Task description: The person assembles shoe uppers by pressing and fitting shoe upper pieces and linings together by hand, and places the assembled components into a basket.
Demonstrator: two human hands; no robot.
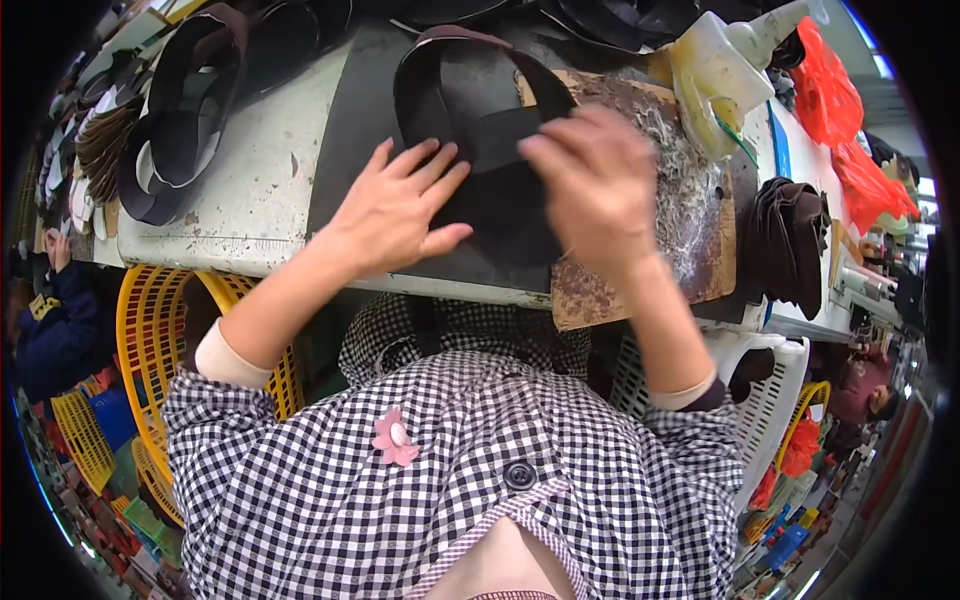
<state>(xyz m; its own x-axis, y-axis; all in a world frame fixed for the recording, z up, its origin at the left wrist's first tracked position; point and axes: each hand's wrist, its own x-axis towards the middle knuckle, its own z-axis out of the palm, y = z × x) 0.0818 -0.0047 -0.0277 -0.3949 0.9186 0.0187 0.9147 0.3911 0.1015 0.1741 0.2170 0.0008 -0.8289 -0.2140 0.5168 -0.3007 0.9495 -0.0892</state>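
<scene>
Apparently pressed down rather than lifted: a dark looped band [500, 195], near side lying between both hands on a black mat [345, 150] at the front of the tabletop [265, 190], far side arching away. Left hand [395, 212] spread flat, thumb apart from the fingers, fingertips at the band's left side, likely as a brace against sliding. Right hand [600, 190] bent over the opposite side, blurred by motion; impossible to tell whether pinching the band or merely brushing across it. Under and beside that right hand, a brown board [590, 298] with whitish fuzzy residue, perhaps there to spare the surface below from mess. Near its far end, a translucent squeeze bottle [725, 75] with yellowish contents, seemingly within easy reach. To the right, a stack of dark brown pieces [790, 240]; well off to the left, a second dark loop [150, 190], probably set aside for working room.
</scene>
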